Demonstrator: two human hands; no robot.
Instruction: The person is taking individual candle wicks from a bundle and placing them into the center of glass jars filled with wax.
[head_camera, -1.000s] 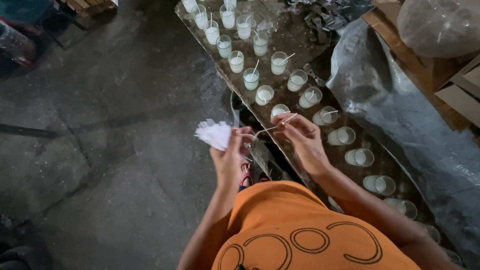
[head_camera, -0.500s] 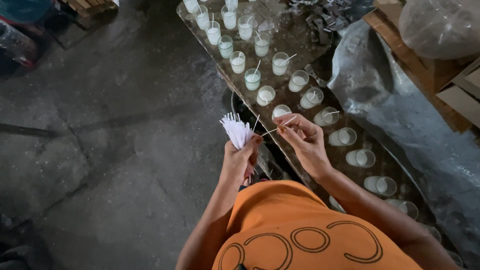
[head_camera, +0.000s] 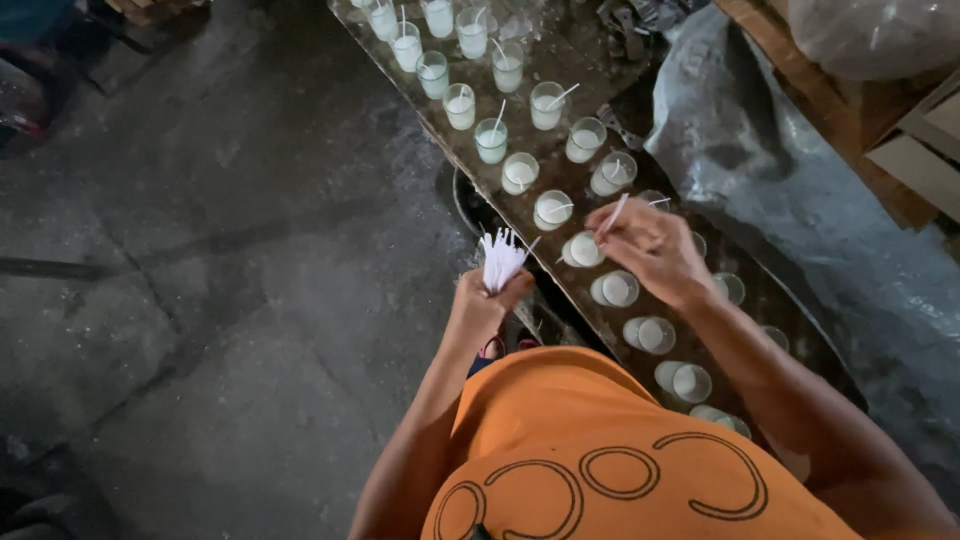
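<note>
Below, a left hand (head_camera: 482, 308) closed in a fist around a bundle of thin white wicks (head_camera: 500, 262), tips fanned upward, held off the near edge of the board (head_camera: 570, 50). Further right, a right hand (head_camera: 648, 245) with thumb and forefinger pinched on a single white wick (head_camera: 613, 214), tilted, other fingers curled loosely. Directly under that hand, a small glass of white wax (head_camera: 583, 250), just touching or nearly touching the fingers; hard to tell which. Along the board, two slanting rows of similar glasses (head_camera: 520, 172), all filled with white wax. Farther up the rows, thin wicks standing or leaning in the wax, as in one glass (head_camera: 547, 104) with its wick tipped right. Nearer the body, glasses (head_camera: 652, 334) showing plain wax surfaces. To the right of the board, crumpled grey plastic sheeting (head_camera: 770, 170), beside a wooden pallet (head_camera: 850, 150). At left, bare stained concrete floor (head_camera: 200, 280). At bottom, an orange shirt (head_camera: 600, 460) with dark ring shapes.
</note>
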